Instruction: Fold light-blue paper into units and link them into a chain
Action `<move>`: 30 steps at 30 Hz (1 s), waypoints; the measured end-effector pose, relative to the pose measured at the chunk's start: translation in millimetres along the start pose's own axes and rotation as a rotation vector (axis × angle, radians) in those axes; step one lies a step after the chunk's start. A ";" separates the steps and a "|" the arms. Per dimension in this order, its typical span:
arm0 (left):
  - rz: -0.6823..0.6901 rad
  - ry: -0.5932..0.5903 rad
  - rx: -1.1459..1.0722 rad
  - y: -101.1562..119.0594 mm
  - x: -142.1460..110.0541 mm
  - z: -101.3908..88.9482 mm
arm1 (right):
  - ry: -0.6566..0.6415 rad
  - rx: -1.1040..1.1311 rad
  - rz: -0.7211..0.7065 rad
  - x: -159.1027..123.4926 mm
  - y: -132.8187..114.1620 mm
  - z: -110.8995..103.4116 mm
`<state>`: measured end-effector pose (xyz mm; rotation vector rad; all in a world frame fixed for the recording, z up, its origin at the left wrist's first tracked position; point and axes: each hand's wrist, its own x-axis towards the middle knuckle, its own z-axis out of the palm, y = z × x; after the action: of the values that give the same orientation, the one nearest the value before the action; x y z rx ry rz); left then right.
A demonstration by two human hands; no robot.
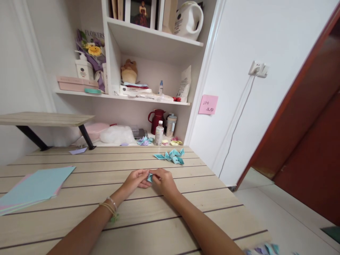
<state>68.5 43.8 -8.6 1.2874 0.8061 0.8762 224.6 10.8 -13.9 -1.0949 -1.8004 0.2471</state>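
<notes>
A small folded piece of blue paper [150, 177] is pinched between my two hands above the middle of the table. My left hand [138, 178] grips its left side, with bracelets around that wrist. From the right, my right hand [163, 180] closes its thumb and fingers on the same paper, covering part of it. Just beyond my hands lie several folded blue paper pieces [174, 156] in a loose cluster. Over on the left rests a stack of coloured paper sheets [39, 186], a blue one on top.
The slatted wooden table [127, 226] meets a white shelf unit [156, 39] at the back. A raised wooden stand [47, 119] on black legs is at the far left. A clear bottle [158, 134] and a red jug [157, 120] stand behind. Folded papers [261, 249] lie at the lower right.
</notes>
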 end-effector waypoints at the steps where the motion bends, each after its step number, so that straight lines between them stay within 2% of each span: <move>1: -0.009 -0.010 -0.001 0.3 -0.2 -0.1 | -0.013 -0.034 -0.009 -0.3 0.5 0.3; 5: -0.007 -0.013 -0.022 -0.8 1.4 -0.8 | -0.052 -0.019 0.002 0.2 3.0 -0.2; 8: 0.058 0.018 -0.036 -4.3 4.0 -1.2 | -0.073 0.186 0.096 2.0 4.6 -2.4; 12: 0.177 0.064 0.067 -12.7 7.2 -2.3 | -0.112 0.520 0.263 2.4 5.7 -1.5; 15: 0.250 0.042 0.135 -20.4 9.4 -3.3 | -0.147 0.612 0.328 1.5 5.8 1.8; 21: 0.332 0.097 0.219 -23.1 9.7 -2.9 | -0.027 0.499 0.359 2.6 10.5 2.1; 25: 0.358 0.171 0.247 -17.4 6.5 -0.8 | -0.013 0.499 0.347 3.8 15.1 0.7; 30: 0.386 0.212 0.385 -18.2 5.1 -1.0 | -0.009 0.322 0.298 4.2 13.7 2.4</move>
<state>71.6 47.6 -27.0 1.7465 0.9402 1.2208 230.0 22.5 -20.4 -1.1234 -1.5335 0.6961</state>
